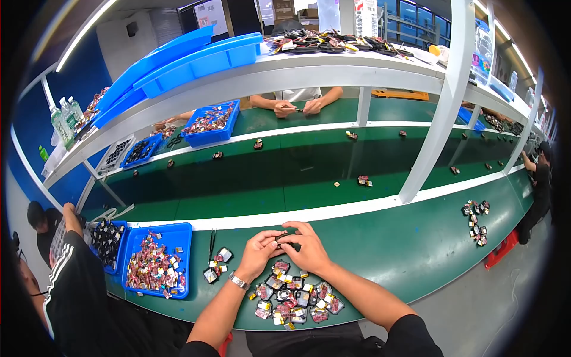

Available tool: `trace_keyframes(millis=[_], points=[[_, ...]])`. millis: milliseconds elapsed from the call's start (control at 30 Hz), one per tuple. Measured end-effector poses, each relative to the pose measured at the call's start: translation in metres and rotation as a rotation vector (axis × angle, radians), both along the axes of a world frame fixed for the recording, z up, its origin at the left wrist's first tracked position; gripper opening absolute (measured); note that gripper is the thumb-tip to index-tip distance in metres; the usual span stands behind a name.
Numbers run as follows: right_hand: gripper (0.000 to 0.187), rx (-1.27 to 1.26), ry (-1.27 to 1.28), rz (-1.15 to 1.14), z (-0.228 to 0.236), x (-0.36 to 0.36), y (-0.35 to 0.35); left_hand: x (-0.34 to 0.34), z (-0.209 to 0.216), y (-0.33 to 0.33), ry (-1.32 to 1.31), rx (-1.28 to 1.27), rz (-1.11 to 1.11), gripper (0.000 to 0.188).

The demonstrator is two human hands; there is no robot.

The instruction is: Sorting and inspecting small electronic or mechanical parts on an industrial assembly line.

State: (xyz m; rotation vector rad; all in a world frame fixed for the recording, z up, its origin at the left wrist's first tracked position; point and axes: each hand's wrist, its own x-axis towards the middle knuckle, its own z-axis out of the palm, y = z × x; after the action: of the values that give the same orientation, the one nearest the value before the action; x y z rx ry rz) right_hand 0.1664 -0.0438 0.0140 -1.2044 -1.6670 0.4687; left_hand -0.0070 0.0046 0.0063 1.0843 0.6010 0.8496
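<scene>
Both hands meet above the green table, where the left hand and the right hand have their fingers pinching a small, dark, hard-looking part between them, just beyond a loose pile of black-framed units with silver, red and yellow pieces. The fingertips cover most of the part, so its exact shape cannot be told. With so little to grip, it could slip if the two pinches pressed unevenly, and would likely drop into the similar-looking pile and be hard to pick out. Any thin wires on it could be strained by a twist or hard pull. The pile lies between the forearms and close to the table's near edge; a lowered wrist or sleeve could drag units over it. Left of the hands, a pair of slim black tweezers lies near a blue plastic tray of tangled red-and-white components, where a sweeping left elbow could snag wires.
</scene>
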Motion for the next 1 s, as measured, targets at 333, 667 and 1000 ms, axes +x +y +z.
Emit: trace_keyframes(millis=[333, 667, 1000], points=[[0.015, 0.179, -0.102, -0.072, 0.011, 0.001, 0.0, 0.0, 0.001, 0.0, -0.004, -0.009, 0.014, 0.027], [0.017, 0.319, -0.27, -0.087, 0.01, -0.001, 0.0, 0.0, 0.0, 0.001, 0.025, -0.031, 0.016, 0.028], [0.015, 0.293, -0.342, -0.183, 0.008, -0.009, -0.002, -0.001, -0.003, 0.001, 0.063, -0.02, 0.0, 0.028]])
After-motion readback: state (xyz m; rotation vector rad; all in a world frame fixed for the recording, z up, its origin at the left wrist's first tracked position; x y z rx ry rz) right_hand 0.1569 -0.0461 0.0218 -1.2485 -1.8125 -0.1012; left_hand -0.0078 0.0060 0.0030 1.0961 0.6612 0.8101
